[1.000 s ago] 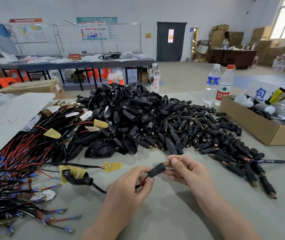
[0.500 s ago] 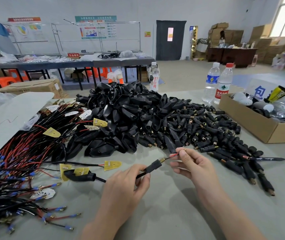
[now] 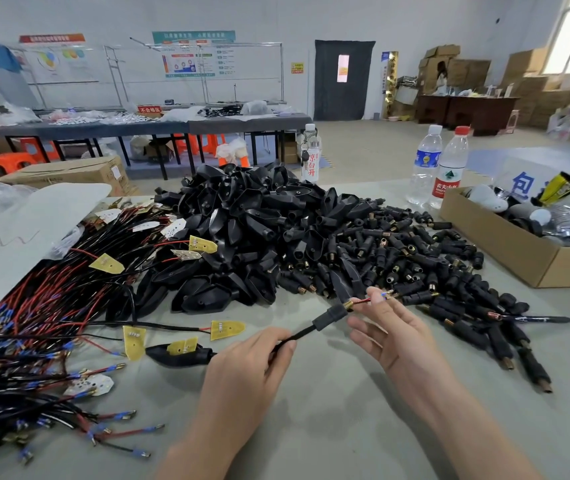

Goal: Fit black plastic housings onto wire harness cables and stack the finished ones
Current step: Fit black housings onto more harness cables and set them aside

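The right hand (image 3: pixel 392 329) has drawn the red wires (image 3: pixel 363 301) further out through the housing (image 3: pixel 330 317) than a second ago, so the housing now sits threaded on the cable (image 3: pixel 294 338), held up between the hands and, by my reading, nearly seated. Its thumb and forefinger pinch the wire tips, the other fingers spread loose. The left hand (image 3: pixel 248 372), knuckles up, pinches the cable just behind the housing.
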Action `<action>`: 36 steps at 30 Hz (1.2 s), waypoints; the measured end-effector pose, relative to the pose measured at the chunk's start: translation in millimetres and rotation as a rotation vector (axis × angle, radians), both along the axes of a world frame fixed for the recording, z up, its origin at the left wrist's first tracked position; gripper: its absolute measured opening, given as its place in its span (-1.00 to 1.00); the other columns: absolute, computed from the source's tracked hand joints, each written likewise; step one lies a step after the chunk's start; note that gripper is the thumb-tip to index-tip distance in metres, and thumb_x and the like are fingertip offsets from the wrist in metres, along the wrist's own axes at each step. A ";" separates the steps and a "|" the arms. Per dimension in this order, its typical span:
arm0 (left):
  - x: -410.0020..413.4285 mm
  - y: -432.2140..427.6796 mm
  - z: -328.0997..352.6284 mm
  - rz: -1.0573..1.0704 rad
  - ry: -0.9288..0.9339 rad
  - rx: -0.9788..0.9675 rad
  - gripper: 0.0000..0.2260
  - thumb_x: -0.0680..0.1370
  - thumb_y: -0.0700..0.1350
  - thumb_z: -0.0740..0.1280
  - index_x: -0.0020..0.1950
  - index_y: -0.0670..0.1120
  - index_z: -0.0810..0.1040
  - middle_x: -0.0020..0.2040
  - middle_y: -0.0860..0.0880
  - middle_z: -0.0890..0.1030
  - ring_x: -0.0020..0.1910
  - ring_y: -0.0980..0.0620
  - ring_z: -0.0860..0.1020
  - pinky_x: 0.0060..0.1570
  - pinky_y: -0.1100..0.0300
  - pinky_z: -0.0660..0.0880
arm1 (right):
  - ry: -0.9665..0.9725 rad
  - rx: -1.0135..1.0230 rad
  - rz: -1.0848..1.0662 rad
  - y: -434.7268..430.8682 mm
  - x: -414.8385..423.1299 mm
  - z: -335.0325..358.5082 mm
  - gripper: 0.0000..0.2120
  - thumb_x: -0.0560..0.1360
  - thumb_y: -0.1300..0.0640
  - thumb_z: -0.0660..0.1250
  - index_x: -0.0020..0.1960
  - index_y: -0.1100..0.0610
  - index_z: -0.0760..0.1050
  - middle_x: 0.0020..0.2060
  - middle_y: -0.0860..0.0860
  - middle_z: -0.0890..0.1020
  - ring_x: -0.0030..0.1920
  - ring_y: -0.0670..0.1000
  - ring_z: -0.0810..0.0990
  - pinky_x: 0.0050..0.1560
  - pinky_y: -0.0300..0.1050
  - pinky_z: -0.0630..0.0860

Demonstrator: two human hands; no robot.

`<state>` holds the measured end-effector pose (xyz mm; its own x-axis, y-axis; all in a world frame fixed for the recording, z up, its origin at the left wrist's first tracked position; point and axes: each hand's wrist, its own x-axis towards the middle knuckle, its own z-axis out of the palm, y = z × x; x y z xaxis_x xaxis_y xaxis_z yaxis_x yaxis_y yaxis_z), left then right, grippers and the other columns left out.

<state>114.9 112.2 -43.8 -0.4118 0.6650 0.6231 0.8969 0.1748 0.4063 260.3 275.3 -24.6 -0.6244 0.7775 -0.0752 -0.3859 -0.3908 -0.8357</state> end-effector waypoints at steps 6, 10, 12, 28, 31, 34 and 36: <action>0.4 0.9 -0.5 -0.008 0.007 0.048 -0.81 0.61 0.09 0.22 -0.02 0.07 0.60 -0.27 0.20 0.57 -0.34 0.18 0.53 -0.38 0.19 0.49 | -0.079 -0.007 0.117 -6.5 -3.9 -8.0 -0.72 0.39 0.12 0.48 0.07 0.17 0.68 -0.14 0.07 0.67 -0.18 0.02 0.68 -0.19 -0.15 0.64; 0.2 1.3 1.3 -0.028 0.044 0.060 -0.84 0.60 0.05 0.26 -0.04 0.06 0.62 -0.31 0.23 0.48 -0.39 0.21 0.43 -0.42 0.24 0.44 | -0.118 0.043 0.096 -6.6 -6.0 -9.4 -0.70 0.38 0.11 0.47 0.08 0.18 0.67 -0.15 0.06 0.67 -0.22 0.00 0.67 -0.21 -0.17 0.64; 0.3 1.1 2.1 -0.040 0.076 0.060 -0.87 0.59 0.02 0.29 -0.05 0.05 0.62 -0.31 0.23 0.46 -0.39 0.21 0.39 -0.42 0.23 0.43 | -0.135 0.075 0.085 -7.2 -6.5 -9.3 -0.71 0.38 0.10 0.47 0.06 0.18 0.68 -0.17 0.06 0.67 -0.24 -0.01 0.66 -0.23 -0.17 0.63; -10.7 2.1 -3.8 -0.016 0.115 0.045 -0.79 0.59 0.06 0.25 -0.01 0.00 0.62 -0.26 0.18 0.59 -0.28 0.20 0.53 -0.01 0.18 0.40 | -0.229 0.271 -0.082 -5.2 -2.4 -6.7 -0.80 0.58 0.08 0.33 -0.04 0.12 0.72 -0.17 0.03 0.74 -0.19 0.06 0.73 -0.23 -0.19 0.65; -12.2 1.9 -2.6 -0.022 0.141 0.033 -0.87 0.59 0.00 0.29 -0.05 0.01 0.60 -0.25 0.21 0.56 -0.24 0.22 0.49 -0.01 0.18 0.39 | -0.246 0.281 -0.123 -3.1 -1.5 -7.3 -0.80 0.59 0.08 0.32 0.02 0.15 0.68 -0.20 0.04 0.74 -0.19 0.09 0.73 -0.20 -0.19 0.66; -10.6 2.2 -3.2 -0.032 0.151 0.038 -0.94 0.57 -0.07 0.36 -0.06 0.00 0.61 -0.23 0.20 0.56 -0.22 0.21 0.47 -0.03 0.16 0.40 | -0.226 0.280 -0.111 -5.3 -2.3 -6.4 -0.77 0.52 0.01 0.36 0.02 0.13 0.68 -0.17 0.05 0.74 -0.19 0.10 0.73 -0.22 -0.19 0.66; -9.8 1.9 -3.4 -0.035 0.137 0.053 -0.94 0.57 -0.07 0.36 -0.06 -0.01 0.62 -0.22 0.20 0.56 -0.21 0.21 0.46 -0.03 0.16 0.41 | -0.219 0.269 -0.071 -7.3 -3.1 -6.5 -0.74 0.43 -0.02 0.41 0.01 0.11 0.69 -0.12 0.04 0.74 -0.17 0.10 0.74 -0.22 -0.18 0.66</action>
